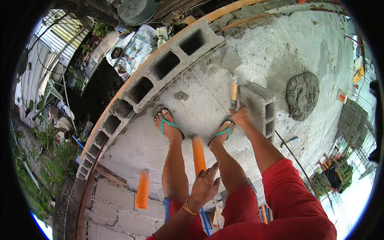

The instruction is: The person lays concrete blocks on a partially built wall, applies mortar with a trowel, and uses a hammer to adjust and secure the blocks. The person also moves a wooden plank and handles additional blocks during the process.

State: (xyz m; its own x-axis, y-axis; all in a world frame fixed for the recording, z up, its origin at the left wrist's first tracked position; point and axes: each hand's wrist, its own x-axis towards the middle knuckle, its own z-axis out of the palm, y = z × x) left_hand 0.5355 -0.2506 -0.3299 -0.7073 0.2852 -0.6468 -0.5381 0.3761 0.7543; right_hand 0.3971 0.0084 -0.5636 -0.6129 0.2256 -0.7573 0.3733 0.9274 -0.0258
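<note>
A trowel (pixel 234 89) with a grey blade and a wooden handle points away from me. My right hand (pixel 241 115) is closed on the near end of its handle, just beyond my right foot. Beside it on the right, a grey hollow concrete block (pixel 258 98) rests on the concrete slab (pixel 208 98). My left hand (pixel 205 185) hangs between my knees, index finger stretched out and the others partly bent, with nothing seen in it. An orange pipe (pixel 198 154) stands up just beyond that hand. Farther right, a round heap of wet mortar (pixel 303 96) lies on the slab.
A curved row of hollow blocks (pixel 166 66) with open cores edges the slab on the left, a string line along it. Another orange pipe stub (pixel 143 190) stands left of my legs. A dark rod (pixel 296 162) slants at right, near stacked blocks (pixel 352 122).
</note>
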